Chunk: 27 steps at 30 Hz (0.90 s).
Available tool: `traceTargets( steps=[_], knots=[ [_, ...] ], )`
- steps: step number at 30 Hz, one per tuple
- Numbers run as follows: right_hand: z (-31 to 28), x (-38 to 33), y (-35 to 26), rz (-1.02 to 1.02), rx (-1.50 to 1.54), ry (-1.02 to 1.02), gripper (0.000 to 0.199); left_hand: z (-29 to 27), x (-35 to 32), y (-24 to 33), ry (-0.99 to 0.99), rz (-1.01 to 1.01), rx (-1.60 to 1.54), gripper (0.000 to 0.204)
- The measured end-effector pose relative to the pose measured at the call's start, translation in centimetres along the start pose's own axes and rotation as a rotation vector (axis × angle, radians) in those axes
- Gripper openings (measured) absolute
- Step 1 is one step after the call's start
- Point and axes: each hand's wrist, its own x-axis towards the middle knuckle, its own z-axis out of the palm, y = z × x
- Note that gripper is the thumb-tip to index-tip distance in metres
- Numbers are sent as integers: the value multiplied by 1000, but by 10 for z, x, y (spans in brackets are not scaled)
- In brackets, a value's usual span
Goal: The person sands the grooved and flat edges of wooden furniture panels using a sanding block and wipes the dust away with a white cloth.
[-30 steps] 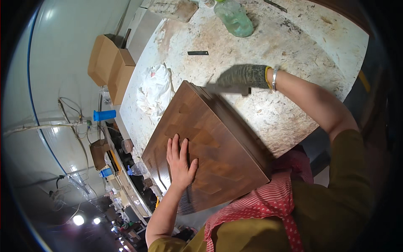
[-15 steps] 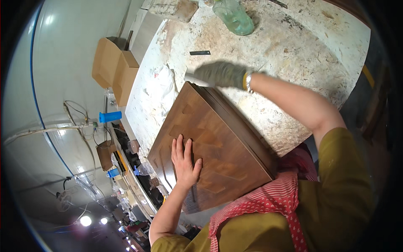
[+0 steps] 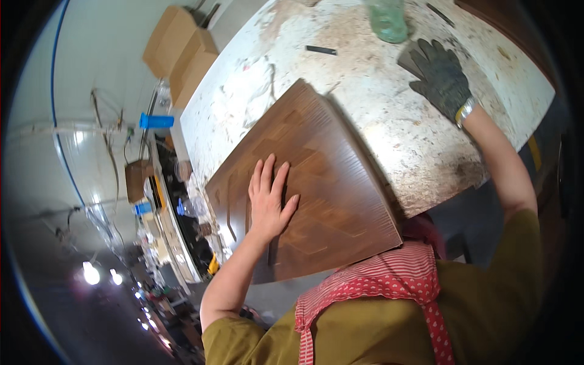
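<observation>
**Status: left hand (image 3: 267, 204) flat on the wood panel (image 3: 331, 176), right hand (image 3: 443, 79) clear of it**

Your left hand is bare. Its fingers are extended and slightly spread, palm down on the wood panel, and grip nothing. The dark brown panel lies beneath these fingers and extends past them on every side, across the work table (image 3: 395, 152) and back toward your red apron (image 3: 371, 267).

Your right hand wears a dark glove. Its fingers are fanned out over the table, well to the right of the left fingertips. A flat grey-brown piece (image 3: 408, 62) lies at the gloved fingers, on their left side. You cannot tell from this view whether they grip it or only touch it.

A black strip (image 3: 321, 50) lies beyond the left fingertips, past the far corner of the panel. A green bottle (image 3: 388, 24) stands just ahead of the gloved fingertips, slightly to their left. A crumpled white bundle (image 3: 258, 85) lies ahead of the left fingers, past the panel's edge.

Progress: the panel is in place under your left fingers. The flat piece is apart from the panel. The panel's face shows a pattern of blocks; how much of the work is complete, and how much is left, cannot be judged from its surface.
</observation>
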Motion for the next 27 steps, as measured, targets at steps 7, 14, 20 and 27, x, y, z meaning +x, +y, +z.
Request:
traceTargets(
  steps=[7,14,20,27],
  knots=[
    [-43,-91,-66,-157,1304,-225,60,6,-2,0,154,-10,-124,72],
    [-74,-142,-98,92,1129,-370,56,-19,-70,-83,616,-343,-83,69],
    [-126,-64,-136,-240,1020,-12,40,-16,-190,-146,459,-696,-529,65],
    [-86,115,-325,-723,316,-183,60,23,-292,-95,363,-796,-1024,61]
  ],
)
